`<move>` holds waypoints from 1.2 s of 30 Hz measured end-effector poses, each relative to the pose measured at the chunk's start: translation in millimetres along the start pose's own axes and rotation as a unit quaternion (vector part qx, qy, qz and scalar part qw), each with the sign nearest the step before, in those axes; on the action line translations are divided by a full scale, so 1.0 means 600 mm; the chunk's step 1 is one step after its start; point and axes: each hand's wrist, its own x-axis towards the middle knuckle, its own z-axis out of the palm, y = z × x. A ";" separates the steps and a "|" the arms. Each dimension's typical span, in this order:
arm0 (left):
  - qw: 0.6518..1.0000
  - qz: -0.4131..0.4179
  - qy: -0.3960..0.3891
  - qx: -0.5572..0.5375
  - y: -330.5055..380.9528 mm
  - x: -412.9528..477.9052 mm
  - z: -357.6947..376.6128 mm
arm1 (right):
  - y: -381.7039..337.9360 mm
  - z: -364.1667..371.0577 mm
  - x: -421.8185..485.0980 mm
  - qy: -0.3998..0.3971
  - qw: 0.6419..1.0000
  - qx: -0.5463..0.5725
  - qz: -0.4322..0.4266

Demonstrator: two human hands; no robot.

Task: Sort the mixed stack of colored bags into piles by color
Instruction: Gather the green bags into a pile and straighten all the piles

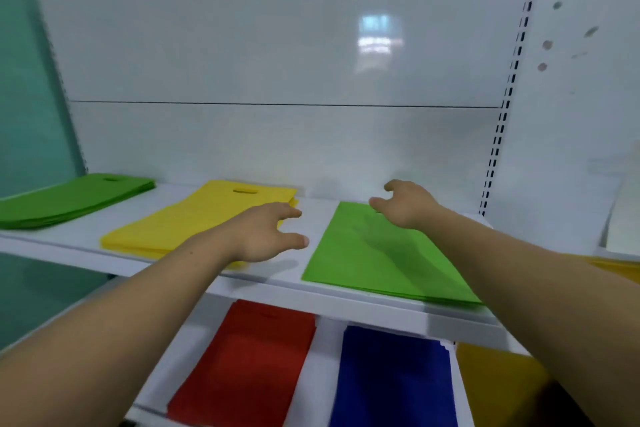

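1. We see both bare arms reaching forward over the upper shelf (311,298) of a white rack.
2. The left hand (266,232) is released, fingers spread and straight, grasping nothing. It hovers over the gap between the yellow pile (187,222) and the green stack (381,260), and its forearm covers the yellow pile's near right corner.
3. The right hand (405,203) is also released, fingers loosely bent and apart, holding nothing. It sits over the far edge of the green stack; we cannot tell whether it touches the top bag.
4. A second green pile (76,199) lies at the far left of the upper shelf, cut off by the frame edge. It and the yellow pile each show a slot handle.
5. On the lower shelf (329,357) we note a red pile (249,360) and a blue pile (394,378) side by side, both cut off at the bottom.
6. A further yellow sheet (498,381) lies right of the blue pile, largely hidden by the right forearm. A yellow sliver (616,267) also shows at the right edge.
7. The bright reflection (379,38) on the back panel (242,45) is too blurred to make out.
8. A slotted upright (509,97) runs down the right side.
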 end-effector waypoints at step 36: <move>0.958 -0.254 0.137 0.005 -0.869 -0.188 -0.332 | -0.892 0.488 0.244 -0.130 0.981 -0.001 -0.146</move>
